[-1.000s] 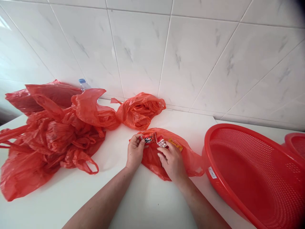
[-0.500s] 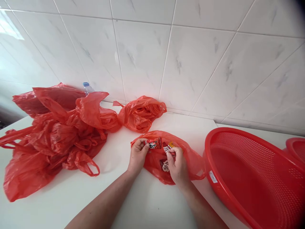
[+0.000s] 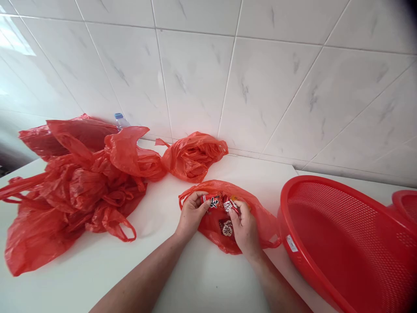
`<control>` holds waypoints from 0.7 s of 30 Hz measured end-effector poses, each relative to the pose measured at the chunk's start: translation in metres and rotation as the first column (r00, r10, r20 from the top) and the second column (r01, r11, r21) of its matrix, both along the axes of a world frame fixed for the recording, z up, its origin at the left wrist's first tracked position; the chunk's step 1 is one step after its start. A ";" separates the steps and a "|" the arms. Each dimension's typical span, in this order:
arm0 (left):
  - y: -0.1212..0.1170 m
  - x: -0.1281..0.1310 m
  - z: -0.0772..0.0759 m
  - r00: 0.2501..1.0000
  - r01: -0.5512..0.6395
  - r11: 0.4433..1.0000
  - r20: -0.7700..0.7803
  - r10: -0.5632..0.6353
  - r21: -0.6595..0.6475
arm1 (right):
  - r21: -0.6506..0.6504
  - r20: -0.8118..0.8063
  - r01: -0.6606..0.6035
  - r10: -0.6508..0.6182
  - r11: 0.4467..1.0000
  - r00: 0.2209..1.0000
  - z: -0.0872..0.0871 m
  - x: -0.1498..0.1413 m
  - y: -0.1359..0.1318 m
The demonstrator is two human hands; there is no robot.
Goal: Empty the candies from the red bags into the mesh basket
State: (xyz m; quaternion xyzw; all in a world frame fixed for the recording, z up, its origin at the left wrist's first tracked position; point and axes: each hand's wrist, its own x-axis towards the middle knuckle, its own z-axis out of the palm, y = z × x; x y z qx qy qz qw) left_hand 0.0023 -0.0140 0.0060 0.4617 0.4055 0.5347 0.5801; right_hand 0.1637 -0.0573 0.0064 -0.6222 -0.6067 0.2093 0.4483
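Observation:
Between thumb and fingers my left hand (image 3: pixel 193 213) pinches a small red snack packet (image 3: pixel 215 201) with black-and-white lettering. My right hand (image 3: pixel 245 227) is closed on a second red packet (image 3: pixel 229 205) with white lettering, its edge against or very near the first one. Both hands are over a flattened red plastic bag (image 3: pixel 265 219) on the white table. On that bag lies a dark brown packet (image 3: pixel 226 227) with a pale design, just left of my right hand. Part of a yellow-orange packet (image 3: pixel 235 198) shows behind my right fingers.
A heap of crumpled red plastic bags (image 3: pixel 74 187) covers the left of the white table (image 3: pixel 195 278). Another bunched bag (image 3: pixel 195 156) lies near the tiled wall (image 3: pixel 195 78). A capped bottle (image 3: pixel 120 121) stands behind the heap. To the right are a large red perforated basket (image 3: pixel 329 243) and another (image 3: pixel 407 204).
My left hand has moved slightly right with its packet, bringing it up to the one in my right hand. The right-hand packet has turned a little and covers more of the yellow-orange one.

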 end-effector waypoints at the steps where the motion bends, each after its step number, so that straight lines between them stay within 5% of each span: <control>1: -0.001 0.000 0.001 1.000 0.010 1.000 -0.008 -0.010 -0.002 | -0.001 0.000 0.006 -0.006 1.000 1.000 0.000 0.000 0.000; 7: -0.003 0.002 0.002 0.995 0.086 0.996 -0.044 -0.086 0.000 | 0.001 0.002 -0.005 0.005 1.000 1.000 0.001 0.000 0.000; 21: 0.000 -0.001 -0.001 0.989 0.053 0.998 -0.143 -0.047 0.039 | -0.055 -0.151 0.053 -0.061 0.997 0.987 0.003 0.005 0.000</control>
